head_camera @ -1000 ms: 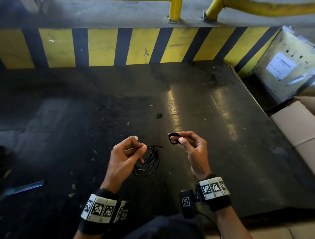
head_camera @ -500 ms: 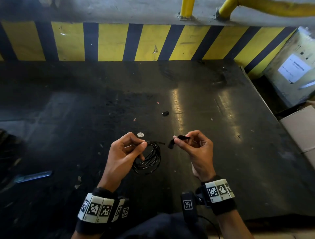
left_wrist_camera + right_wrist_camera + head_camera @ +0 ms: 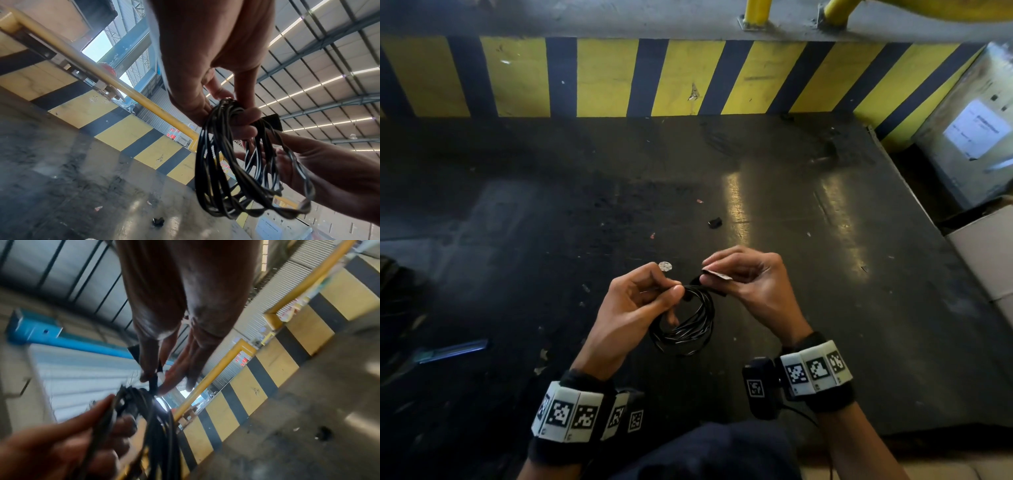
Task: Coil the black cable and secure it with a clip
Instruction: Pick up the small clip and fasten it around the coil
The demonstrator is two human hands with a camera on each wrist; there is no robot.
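Note:
A black cable (image 3: pixel 688 325) hangs in a round coil of several loops above the dark floor. My left hand (image 3: pixel 643 301) pinches the top of the coil (image 3: pixel 236 154) between thumb and fingers. My right hand (image 3: pixel 743 277) pinches a small black strap clip (image 3: pixel 717 275) and holds it against the coil's top, right beside the left fingertips. In the right wrist view the clip (image 3: pixel 154 378) hangs from thumb and forefinger just above the cable (image 3: pixel 156 426); that view is blurred.
A small black piece (image 3: pixel 715 223) and a round silver disc (image 3: pixel 665 266) lie on the dark floor (image 3: pixel 825 274) beyond the hands. A yellow-and-black striped kerb (image 3: pixel 619 78) runs across the back. Cardboard boxes (image 3: pixel 989 260) stand at the right. A blue tool (image 3: pixel 452 349) lies at left.
My right hand has brought the clip leftward from open air to the top of the coil, and the two hands now meet. The left hand kept its hold on the coil.

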